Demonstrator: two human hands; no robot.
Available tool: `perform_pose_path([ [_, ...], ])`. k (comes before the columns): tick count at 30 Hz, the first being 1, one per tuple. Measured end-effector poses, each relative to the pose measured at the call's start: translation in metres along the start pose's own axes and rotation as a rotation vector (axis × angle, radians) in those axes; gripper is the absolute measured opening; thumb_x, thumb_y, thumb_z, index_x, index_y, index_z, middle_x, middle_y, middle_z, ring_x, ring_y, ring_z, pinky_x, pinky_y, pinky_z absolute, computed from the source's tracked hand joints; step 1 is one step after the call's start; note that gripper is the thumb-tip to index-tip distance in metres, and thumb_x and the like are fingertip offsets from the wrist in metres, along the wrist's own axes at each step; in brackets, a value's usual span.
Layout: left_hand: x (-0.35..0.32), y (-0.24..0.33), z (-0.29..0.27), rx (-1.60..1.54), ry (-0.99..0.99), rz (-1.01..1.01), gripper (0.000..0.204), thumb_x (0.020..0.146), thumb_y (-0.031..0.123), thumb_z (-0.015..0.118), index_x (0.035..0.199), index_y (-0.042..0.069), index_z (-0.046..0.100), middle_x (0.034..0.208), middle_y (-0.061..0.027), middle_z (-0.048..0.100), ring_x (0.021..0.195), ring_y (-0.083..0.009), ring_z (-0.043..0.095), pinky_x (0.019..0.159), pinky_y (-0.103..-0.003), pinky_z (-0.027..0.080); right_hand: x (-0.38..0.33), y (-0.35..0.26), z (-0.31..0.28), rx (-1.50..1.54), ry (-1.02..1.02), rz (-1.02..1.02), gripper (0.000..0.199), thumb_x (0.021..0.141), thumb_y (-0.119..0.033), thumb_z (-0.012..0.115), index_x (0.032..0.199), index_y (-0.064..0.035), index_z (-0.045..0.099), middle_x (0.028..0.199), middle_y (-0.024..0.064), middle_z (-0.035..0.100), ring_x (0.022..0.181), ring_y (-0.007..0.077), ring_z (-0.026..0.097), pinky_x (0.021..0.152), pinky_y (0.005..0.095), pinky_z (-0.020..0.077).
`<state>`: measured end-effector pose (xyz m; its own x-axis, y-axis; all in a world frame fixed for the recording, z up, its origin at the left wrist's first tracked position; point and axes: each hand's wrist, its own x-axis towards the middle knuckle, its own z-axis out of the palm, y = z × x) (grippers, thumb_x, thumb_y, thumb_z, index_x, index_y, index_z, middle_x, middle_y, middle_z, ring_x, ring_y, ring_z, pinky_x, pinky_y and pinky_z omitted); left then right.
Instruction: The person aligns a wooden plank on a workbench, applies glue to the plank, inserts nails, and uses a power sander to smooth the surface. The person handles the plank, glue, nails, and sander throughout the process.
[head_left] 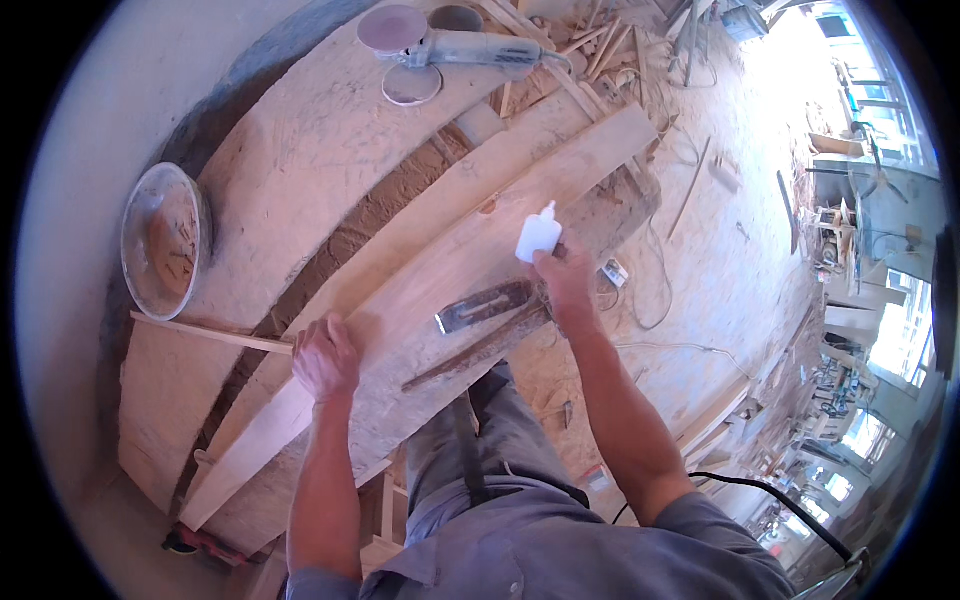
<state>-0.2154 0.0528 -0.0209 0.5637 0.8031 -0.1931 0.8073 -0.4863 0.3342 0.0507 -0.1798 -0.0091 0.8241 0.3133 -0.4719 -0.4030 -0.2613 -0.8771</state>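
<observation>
Right hand, fingers clamped on a white bottle at one o'clock, tips its nozzle over the plank, which the left hand, fingers curled together, steadies at nine o'clock.

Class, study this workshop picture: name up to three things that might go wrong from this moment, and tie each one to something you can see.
1. The right hand holds a white squeeze bottle over the long plank; its contents might drip where unwanted.
2. The left hand grips a thin wooden stick on the plank; a splinter is possible.
3. The angle grinder lies near the bench's far end, its cord among offcuts; it might get snagged.
</observation>
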Motion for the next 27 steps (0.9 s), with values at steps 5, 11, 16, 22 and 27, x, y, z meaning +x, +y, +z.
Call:
perform_pose_path([
  [5,0.028,0.023,-0.023,-0.07,-0.465,0.195,0.049,0.099,0.044,0.06,0.126,0.004,0.067,0.121,-0.0227,0.065,0.119,-0.0421,0.059,0.102,-0.049,0.048,0.008,0.008,-0.018,0.112,-0.015,-0.046,0.032,0.095,-0.004,0.064,0.126,0.0041,0.06,0.116,0.0102,0.068,0.1,0.0171,0.067,0.086,0.0324,0.0571],
  [11,0.067,0.068,-0.01,-0.116,-0.704,0.307,0.092,0.075,0.049,0.086,0.149,0.006,0.053,0.14,-0.0242,0.054,0.131,-0.0392,0.053,0.111,-0.046,0.045,0.011,0.017,-0.017,0.409,-0.086,0.017,0.039,0.099,-0.01,0.06,0.133,0.0083,0.054,0.12,0.015,0.067,0.111,0.0239,0.067,0.101,0.0412,0.0542],
  [16,0.063,0.083,-0.017,-0.143,-0.732,0.284,0.107,0.066,0.042,0.093,0.156,0.011,0.046,0.141,-0.0231,0.053,0.135,-0.0405,0.048,0.115,-0.047,0.043,0.007,0.012,-0.013,0.548,-0.061,0.068,0.042,0.101,-0.009,0.057,0.138,0.0092,0.049,0.129,0.0184,0.061,0.119,0.029,0.063,0.104,0.0463,0.0528],
  [22,0.036,0.088,-0.019,-0.135,-0.686,0.327,0.109,0.064,0.034,0.094,0.158,0.013,0.042,0.14,-0.022,0.053,0.134,-0.0448,0.046,0.119,-0.05,0.037,0.005,0.024,-0.025,0.575,-0.074,0.067,0.041,0.102,-0.007,0.055,0.14,0.0083,0.047,0.132,0.0179,0.059,0.122,0.029,0.061,0.105,0.0476,0.0517],
  [27,0.025,0.108,-0.027,0.005,-0.717,0.241,0.113,0.061,0.033,0.094,0.159,0.012,0.04,0.144,-0.0249,0.054,0.136,-0.0465,0.047,0.121,-0.048,0.034,-0.004,0.03,-0.032,0.643,-0.078,0.065,0.043,0.102,-0.005,0.053,0.144,0.005,0.045,0.135,0.0153,0.059,0.124,0.0287,0.06,0.109,0.0482,0.0485],
])
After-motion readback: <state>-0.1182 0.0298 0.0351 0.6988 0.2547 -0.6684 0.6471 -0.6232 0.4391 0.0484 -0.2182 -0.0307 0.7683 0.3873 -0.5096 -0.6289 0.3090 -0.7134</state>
